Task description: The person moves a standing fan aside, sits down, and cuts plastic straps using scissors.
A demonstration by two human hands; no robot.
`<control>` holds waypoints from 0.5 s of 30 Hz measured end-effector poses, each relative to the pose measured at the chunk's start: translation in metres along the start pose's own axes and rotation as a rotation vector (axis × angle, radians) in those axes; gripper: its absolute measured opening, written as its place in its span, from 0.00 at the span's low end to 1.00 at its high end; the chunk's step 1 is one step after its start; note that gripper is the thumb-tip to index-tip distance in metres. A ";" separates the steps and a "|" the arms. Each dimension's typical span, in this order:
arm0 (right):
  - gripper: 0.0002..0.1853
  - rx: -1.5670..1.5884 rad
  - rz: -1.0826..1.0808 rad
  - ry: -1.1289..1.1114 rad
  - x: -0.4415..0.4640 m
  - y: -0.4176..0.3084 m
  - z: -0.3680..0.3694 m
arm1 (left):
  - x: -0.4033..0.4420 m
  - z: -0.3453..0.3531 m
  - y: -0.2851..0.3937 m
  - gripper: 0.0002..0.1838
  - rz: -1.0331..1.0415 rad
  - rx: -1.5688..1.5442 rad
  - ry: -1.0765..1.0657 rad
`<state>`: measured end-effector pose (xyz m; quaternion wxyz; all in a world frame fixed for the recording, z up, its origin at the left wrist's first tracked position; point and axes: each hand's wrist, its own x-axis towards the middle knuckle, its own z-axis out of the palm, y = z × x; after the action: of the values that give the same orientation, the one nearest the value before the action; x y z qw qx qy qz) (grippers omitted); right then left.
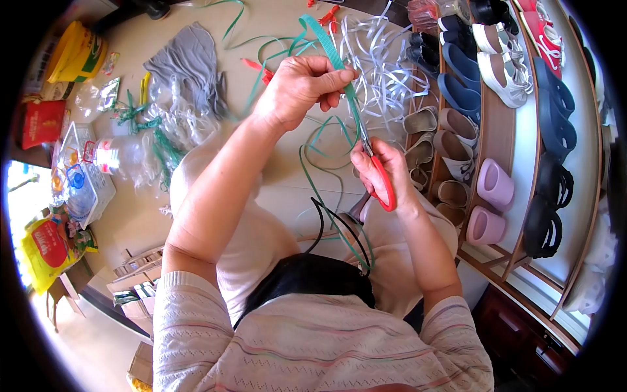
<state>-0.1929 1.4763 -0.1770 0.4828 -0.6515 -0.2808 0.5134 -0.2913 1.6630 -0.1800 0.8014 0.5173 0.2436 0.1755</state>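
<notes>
My left hand [305,88] pinches a flat green strap [321,38] between thumb and fingers, and a folded end of it rises above the hand. Below and to the right, my right hand [384,171] is closed round the red handles of a pair of scissors [380,183]. The metal blades point up along the strap, just under my left hand. Whether they touch the strap or are parted I cannot tell. A thin green strip hangs in loops from near the blades down to my lap, where a black cord [320,215] also lies.
Pale curled strips [382,72] lie heaped on the floor beyond my hands. A shoe rack [499,130] with several pairs stands close on the right. On the left are a grey cloth [189,62], a clear plastic bottle [117,155], a white basket [98,186] and a yellow bucket [77,52].
</notes>
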 end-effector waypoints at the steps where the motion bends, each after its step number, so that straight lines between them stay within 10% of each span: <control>1: 0.12 0.007 0.010 0.003 0.000 -0.001 0.000 | -0.001 0.001 -0.001 0.11 0.004 0.013 0.003; 15: 0.16 -0.013 0.125 -0.036 -0.004 0.004 0.003 | 0.000 -0.002 0.002 0.12 0.000 -0.103 0.125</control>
<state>-0.1976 1.4720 -0.1790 0.4404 -0.6615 -0.2513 0.5526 -0.2923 1.6656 -0.1789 0.8102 0.4635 0.2837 0.2197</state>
